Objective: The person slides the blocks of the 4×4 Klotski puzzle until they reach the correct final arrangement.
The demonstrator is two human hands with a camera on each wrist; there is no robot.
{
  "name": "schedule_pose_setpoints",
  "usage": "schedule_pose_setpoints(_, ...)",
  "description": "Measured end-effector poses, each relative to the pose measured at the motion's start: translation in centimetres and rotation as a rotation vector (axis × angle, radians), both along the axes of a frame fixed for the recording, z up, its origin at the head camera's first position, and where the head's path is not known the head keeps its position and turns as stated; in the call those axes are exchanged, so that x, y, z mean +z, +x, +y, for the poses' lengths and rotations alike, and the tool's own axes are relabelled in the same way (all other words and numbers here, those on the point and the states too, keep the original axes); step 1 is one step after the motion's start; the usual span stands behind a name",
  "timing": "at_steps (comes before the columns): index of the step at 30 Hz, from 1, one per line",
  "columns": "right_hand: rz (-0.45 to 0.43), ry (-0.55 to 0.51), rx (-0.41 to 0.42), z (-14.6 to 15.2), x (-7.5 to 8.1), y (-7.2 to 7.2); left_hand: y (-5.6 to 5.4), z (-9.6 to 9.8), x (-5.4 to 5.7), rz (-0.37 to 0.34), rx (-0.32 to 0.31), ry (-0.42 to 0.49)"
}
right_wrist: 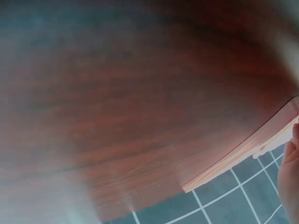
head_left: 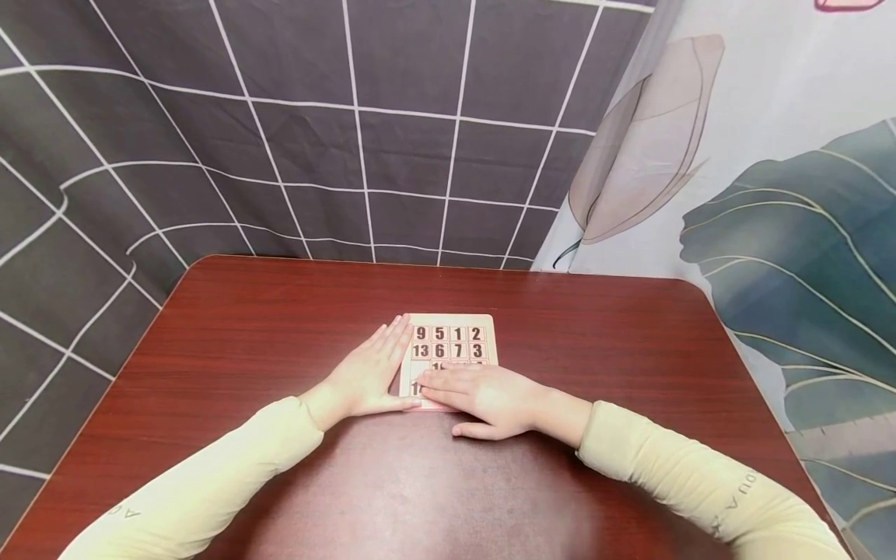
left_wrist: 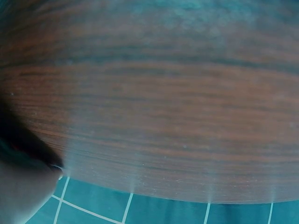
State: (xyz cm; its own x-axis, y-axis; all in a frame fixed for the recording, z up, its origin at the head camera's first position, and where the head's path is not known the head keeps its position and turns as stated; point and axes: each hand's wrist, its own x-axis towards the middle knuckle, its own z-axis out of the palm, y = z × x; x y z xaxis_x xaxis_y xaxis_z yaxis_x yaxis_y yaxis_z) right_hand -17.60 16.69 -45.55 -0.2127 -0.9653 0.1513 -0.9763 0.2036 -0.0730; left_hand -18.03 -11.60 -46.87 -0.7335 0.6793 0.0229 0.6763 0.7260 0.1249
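A wooden sliding number puzzle (head_left: 458, 319) lies flat on the table, its top rows reading 9 5 1 2 and 13 6 7 3. My left hand (head_left: 360, 377) rests along its left side, fingers straight and thumb stretched along the near edge. Across the lower rows lies my right hand (head_left: 497, 397), its fingers extended over the tiles and its thumb off the near edge. Those fingers hide most of the lower numbers. A bare cell shows at the left of the third row. In the right wrist view, the puzzle's side (right_wrist: 233, 161) appears at the right.
The reddish-brown wooden table (head_left: 280, 311) carries the puzzle near its middle. Behind it hangs a dark curtain (head_left: 406, 155) with white grid lines. A pale curtain (head_left: 756, 93) with large leaf prints hangs at the right.
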Motion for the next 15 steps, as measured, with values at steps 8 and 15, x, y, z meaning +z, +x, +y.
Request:
schedule_pose_setpoints(8, -0.045, -0.010, -0.074, -0.7, 0.4, -2.1, 0.0, -0.1, -0.1, -0.010, 0.000, 0.004)
schedule_pose_setpoints(15, -0.046, 0.048, -0.131, -1.2, 0.4, -3.5, -0.1, -0.1, -0.3, -0.007, 0.006, -0.009)
